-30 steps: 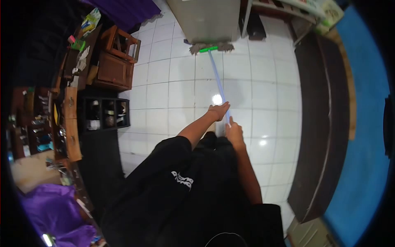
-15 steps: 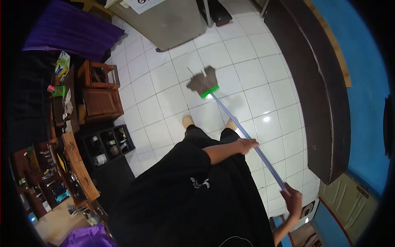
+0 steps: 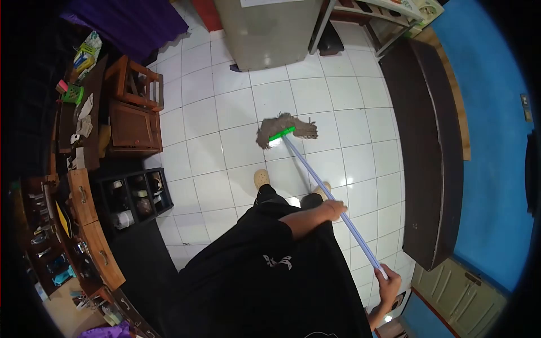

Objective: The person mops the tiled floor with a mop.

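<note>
A mop with a pale blue pole slants across the white tiled floor in front of me. Its grey-brown string head, clamped in a green bar, lies spread on the tiles beyond my feet. My left hand is wrapped round the middle of the pole. At the upper end, my right hand grips the pole close to its tip. Both hands are closed; the palm sides are hidden. My beige clogs stand on the floor between me and the mop head.
A grey fridge stands ahead, with a metal-framed rack beside it. Along the right runs a long dark brown bench. Wooden cabinets, a black shelf unit and a cluttered drawer desk line the left.
The mop head has turned and spread out to the right, lying slightly nearer me. My right hand has shifted a little left with the pole, and the camera view has turned.
</note>
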{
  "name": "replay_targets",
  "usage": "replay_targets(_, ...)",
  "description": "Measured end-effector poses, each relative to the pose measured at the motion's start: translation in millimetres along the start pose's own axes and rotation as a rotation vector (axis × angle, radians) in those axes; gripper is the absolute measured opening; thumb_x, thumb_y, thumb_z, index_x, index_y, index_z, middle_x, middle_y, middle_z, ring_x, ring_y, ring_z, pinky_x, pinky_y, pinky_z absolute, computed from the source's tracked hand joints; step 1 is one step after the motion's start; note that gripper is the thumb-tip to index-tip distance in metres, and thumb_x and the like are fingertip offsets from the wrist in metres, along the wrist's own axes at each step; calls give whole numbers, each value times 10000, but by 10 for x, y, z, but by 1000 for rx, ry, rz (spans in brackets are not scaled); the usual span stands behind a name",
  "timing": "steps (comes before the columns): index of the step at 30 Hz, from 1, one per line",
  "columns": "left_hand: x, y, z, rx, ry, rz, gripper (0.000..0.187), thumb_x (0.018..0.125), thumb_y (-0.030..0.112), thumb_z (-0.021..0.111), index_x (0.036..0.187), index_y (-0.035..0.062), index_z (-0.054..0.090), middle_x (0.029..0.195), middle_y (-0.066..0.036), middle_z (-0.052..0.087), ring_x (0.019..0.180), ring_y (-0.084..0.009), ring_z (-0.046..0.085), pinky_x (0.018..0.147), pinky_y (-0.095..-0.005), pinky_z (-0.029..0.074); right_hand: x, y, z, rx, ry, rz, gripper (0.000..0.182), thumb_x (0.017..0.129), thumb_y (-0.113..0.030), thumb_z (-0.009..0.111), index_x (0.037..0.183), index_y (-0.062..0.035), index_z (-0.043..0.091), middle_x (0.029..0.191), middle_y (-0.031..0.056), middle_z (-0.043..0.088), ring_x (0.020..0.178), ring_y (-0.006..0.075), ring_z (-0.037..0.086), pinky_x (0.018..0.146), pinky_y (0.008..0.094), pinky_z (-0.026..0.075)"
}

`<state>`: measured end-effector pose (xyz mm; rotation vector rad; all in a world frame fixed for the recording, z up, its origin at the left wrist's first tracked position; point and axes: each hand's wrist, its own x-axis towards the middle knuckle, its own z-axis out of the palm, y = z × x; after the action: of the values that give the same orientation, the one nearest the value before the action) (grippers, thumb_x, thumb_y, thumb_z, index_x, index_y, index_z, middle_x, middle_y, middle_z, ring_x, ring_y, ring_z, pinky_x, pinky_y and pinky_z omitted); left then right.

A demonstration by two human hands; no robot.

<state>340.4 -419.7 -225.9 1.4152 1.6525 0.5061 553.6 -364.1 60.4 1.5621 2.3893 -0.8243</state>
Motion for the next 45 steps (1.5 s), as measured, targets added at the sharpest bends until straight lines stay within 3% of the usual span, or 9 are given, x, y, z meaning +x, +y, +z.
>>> replay_targets(5, -644, -1196, -280, -39, 453, -213, 405, 792, 138, 425, 1194, 92, 430, 1283, -134, 411, 1066, -316, 497, 863, -402, 428, 449, -881, 977, 163, -212, -169, 363, 761, -225, 637, 1043, -2, 590, 777, 224, 617, 696, 208, 628, 637, 301, 455)
replay_targets(6, -676, -1477, -329, -89, 481, -281, 437, 787, 111, 416, 1224, 99, 400, 1355, -122, 319, 1095, -318, 478, 880, -401, 420, 506, -1141, 1144, 160, -277, -250, 370, 785, -230, 613, 1086, -20, 575, 642, 134, 611, 548, 118, 544, 555, 273, 436)
replay_targets(9, -1003, -1602, -966, 88, 303, -506, 480, 781, 79, 404, 1255, 122, 346, 1407, -76, 228, 1080, -313, 496, 874, -416, 425, 771, -1573, 1779, 142, -242, -436, 375, 791, -236, 581, 1088, -6, 558, 899, 261, 579, 879, 384, 564, 747, 392, 459)
replay_targets(19, -1508, -1314, -699, 310, -119, -645, 790, 736, 118, 519, 1378, 135, 58, 1433, -63, 160, 1102, -290, 492, 875, -456, 408, 683, -1259, 2751, 199, -355, -359, 432, 774, -220, 580, 1159, -43, 497, 788, 268, 571, 772, 420, 560, 680, 465, 452)
replay_targets(24, -1414, -890, 311, 29, -84, -636, 711, 751, 140, 504, 1358, 152, 134, 1277, -177, 416, 1020, -314, 544, 826, -451, 428, -77, -52, 2149, 247, -484, -239, 464, 775, -195, 578, 1217, -107, 466, 825, 250, 580, 794, 400, 565, 668, 430, 457)
replay_targets(28, -1312, -223, 730, 90, -229, -136, 660, 734, 70, 489, 1327, 78, 200, 1242, -179, 436, 944, -336, 570, 753, -428, 470, -724, 647, 1260, 222, -388, -128, 459, 742, -179, 606, 1186, -124, 506, 817, 241, 581, 794, 381, 572, 642, 379, 471)
replay_targets(31, -1194, -92, 1131, 134, -280, 189, 520, 702, 53, 527, 1201, 56, 380, 1087, -140, 493, 959, -343, 546, 729, -411, 478, -1203, 645, 462, 265, -424, 85, 439, 700, -123, 646, 1120, -38, 552, 818, 235, 617, 807, 89, 568, 672, 267, 454)
replay_targets(35, -1238, 122, 953, 96, -435, 281, 350, 709, 98, 543, 1046, 71, 454, 1034, -112, 507, 958, -312, 544, 750, -409, 465, -1548, 444, 121, 410, -388, 308, 397, 645, -1, 622, 1039, 35, 588, 704, 68, 623, 635, 45, 508, 556, 204, 419)
replay_targets(45, -1912, -1234, 130, 130, -162, -372, 344, 694, 185, 583, 1034, 137, 568, 1132, -73, 540, 975, -260, 565, 724, -459, 463, -1139, -841, 1556, 301, -394, 32, 392, 750, -110, 640, 1129, -43, 560, 554, -18, 515, 463, 37, 401, 416, 213, 334)
